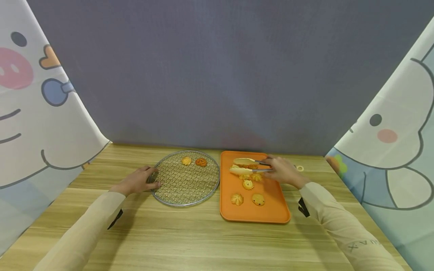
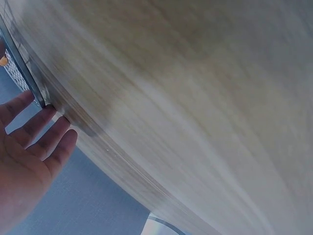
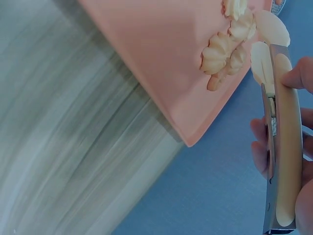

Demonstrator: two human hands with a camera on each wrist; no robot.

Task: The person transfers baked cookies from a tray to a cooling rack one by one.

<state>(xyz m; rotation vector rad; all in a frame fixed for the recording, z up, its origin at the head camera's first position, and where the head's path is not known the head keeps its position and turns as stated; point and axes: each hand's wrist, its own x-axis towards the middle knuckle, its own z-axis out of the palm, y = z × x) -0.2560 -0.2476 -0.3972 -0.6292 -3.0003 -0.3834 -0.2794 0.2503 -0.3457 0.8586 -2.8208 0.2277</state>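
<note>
My left hand (image 1: 139,180) is at the left rim of a round, textured glass-like tray (image 1: 183,184) with a metal edge. In the left wrist view its fingers are spread and fairly straight, with tips touching the rim. A pale swirl cookie (image 1: 186,161) and a browner pretzel-shaped cookie (image 1: 201,162) lie on the round tray. My right hand (image 1: 283,170) grips metal tongs (image 3: 286,147) with cream-coloured tips. Those tips are spread apart over the far part of an orange rectangular tray (image 1: 234,212), around a brown cookie (image 1: 251,166) partly hidden by them.
Nearer on the orange tray are a ring-like cookie (image 1: 248,184), a star-shaped cookie (image 1: 237,199) and a round dotted cookie (image 1: 258,199). Behind the wooden table (image 1: 176,241) hangs a grey cloth (image 1: 190,75). A small pale ring (image 1: 300,168) lies right of my right hand.
</note>
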